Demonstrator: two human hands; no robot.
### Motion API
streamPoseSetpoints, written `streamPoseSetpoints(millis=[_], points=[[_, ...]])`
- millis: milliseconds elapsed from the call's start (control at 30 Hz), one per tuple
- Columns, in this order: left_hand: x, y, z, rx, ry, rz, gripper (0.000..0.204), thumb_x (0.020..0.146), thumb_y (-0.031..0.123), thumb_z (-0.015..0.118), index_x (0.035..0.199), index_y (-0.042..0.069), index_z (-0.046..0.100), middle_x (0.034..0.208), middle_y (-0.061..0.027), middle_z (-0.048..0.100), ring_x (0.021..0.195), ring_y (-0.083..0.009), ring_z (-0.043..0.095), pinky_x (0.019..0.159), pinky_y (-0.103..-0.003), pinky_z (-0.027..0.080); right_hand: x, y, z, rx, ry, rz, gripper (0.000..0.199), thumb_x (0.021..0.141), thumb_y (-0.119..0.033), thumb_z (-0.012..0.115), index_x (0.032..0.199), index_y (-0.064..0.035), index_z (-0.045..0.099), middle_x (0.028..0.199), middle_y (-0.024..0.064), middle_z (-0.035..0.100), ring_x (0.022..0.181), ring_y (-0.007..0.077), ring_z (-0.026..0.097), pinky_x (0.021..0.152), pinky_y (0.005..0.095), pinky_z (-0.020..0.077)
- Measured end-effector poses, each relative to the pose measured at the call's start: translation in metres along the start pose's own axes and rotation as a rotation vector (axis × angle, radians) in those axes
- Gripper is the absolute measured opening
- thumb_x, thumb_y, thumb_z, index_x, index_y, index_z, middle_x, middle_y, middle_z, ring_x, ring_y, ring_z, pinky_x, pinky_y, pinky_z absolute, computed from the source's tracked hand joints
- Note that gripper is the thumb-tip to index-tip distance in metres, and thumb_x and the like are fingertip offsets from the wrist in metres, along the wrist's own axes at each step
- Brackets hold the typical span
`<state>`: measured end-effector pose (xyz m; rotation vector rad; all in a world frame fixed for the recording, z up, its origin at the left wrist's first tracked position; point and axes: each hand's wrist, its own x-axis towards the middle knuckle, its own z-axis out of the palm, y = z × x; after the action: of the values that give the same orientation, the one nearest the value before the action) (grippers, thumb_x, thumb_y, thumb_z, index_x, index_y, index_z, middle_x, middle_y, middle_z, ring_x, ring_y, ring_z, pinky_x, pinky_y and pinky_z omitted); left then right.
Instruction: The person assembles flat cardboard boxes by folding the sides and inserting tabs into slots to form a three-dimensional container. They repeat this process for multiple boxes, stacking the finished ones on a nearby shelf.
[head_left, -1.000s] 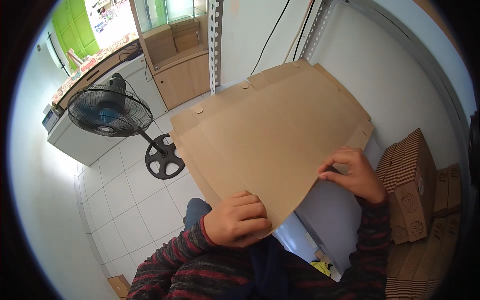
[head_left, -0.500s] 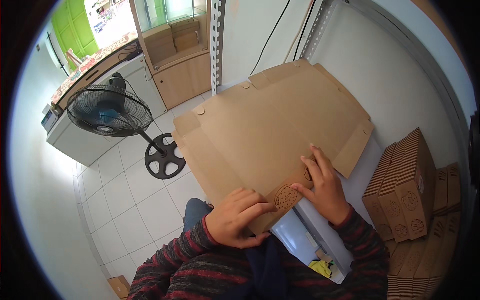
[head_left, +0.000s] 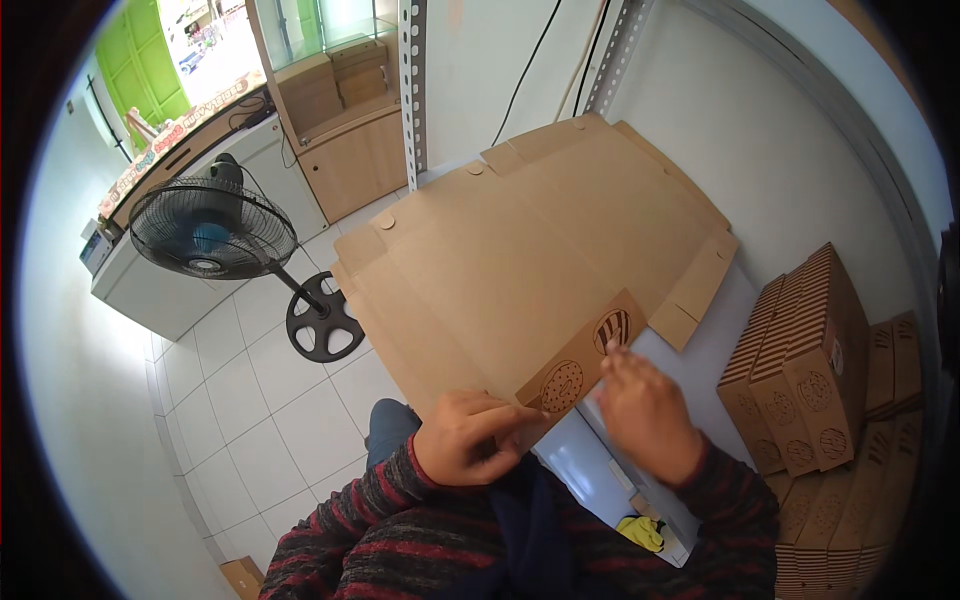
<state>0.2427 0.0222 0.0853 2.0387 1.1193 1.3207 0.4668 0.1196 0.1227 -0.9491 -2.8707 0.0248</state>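
Note:
A stack of flat brown cardboard box blanks (head_left: 520, 250) lies on a white table (head_left: 720, 340) in front of me. The near flap (head_left: 585, 358) of the top blank is folded up, showing its printed underside with round drawings. My left hand (head_left: 470, 435) pinches the near left corner of that flap. My right hand (head_left: 645, 410) rests on the flap's right part with fingers pressed flat against it. Both sleeves are red and dark striped.
Folded striped cardboard boxes (head_left: 810, 360) stand stacked at the right of the table. A black standing fan (head_left: 215, 230) is on the white tiled floor at the left. Wooden cabinets (head_left: 340, 120) and a metal rack post (head_left: 412, 80) stand behind.
My right hand moved from the blank's right edge in toward the near edge. The near flap has been folded up, exposing its printed side more with each frame.

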Motion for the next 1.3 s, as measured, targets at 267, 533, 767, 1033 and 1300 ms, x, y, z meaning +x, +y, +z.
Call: streamPoseSetpoints(millis=[267,533,767,1033,1300], points=[[-0.001,0.003,0.004,0.025,0.025,-0.018,0.027,0.067,0.002,0.061,0.092,0.007,0.068,0.069,-0.0086,0.063,0.06,-0.0247,0.061,0.057,-0.034,0.049,-0.01,-0.01,0.011,-0.016,0.048,-0.063,0.038,0.086,-0.015,0.059,0.108,0.0165,0.058,0.118,0.0313,0.058,0.107,0.0397,0.06,0.095,0.0419,0.0469],[-0.008,0.003,0.006,0.006,0.048,0.003,0.023,0.067,0.002,0.061,0.089,0.006,0.068,0.07,-0.0084,0.063,0.06,-0.0249,0.061,0.057,-0.034,0.049,0.009,0.024,0.007,0.073,0.025,0.143,0.035,0.088,-0.014,0.058,0.105,0.0167,0.06,0.115,0.0333,0.058,0.103,0.0397,0.061,0.092,0.0401,0.0481],[-0.008,0.005,0.006,0.019,0.039,-0.032,0.023,0.068,0.003,0.061,0.09,0.006,0.068,0.07,-0.0081,0.064,0.06,-0.0246,0.061,0.057,-0.034,0.049,-0.002,0.001,0.008,0.071,0.049,0.0,0.035,0.086,-0.013,0.06,0.103,0.0169,0.06,0.112,0.0332,0.059,0.1,0.0378,0.062,0.09,0.0397,0.0497],[-0.009,0.011,0.008,0.029,0.13,-0.054,0.024,0.068,0.001,0.06,0.089,0.005,0.069,0.068,-0.007,0.063,0.058,-0.0204,0.062,0.055,-0.03,0.049,0.006,0.052,-0.028,-0.134,0.183,0.025,0.019,0.079,-0.002,0.057,0.095,0.0079,0.061,0.108,0.0248,0.06,0.102,0.0378,0.057,0.091,0.0437,0.0434],[-0.013,0.009,0.007,-0.006,0.15,-0.018,0.022,0.068,-0.001,0.058,0.088,0.003,0.068,0.069,-0.0065,0.065,0.056,-0.0184,0.062,0.055,-0.029,0.049,0.005,0.094,-0.03,-0.295,0.082,0.161,0.013,0.064,0.01,0.06,0.07,-0.0005,0.056,0.073,0.0152,0.057,0.078,0.0343,0.06,0.071,0.0435,0.045]])
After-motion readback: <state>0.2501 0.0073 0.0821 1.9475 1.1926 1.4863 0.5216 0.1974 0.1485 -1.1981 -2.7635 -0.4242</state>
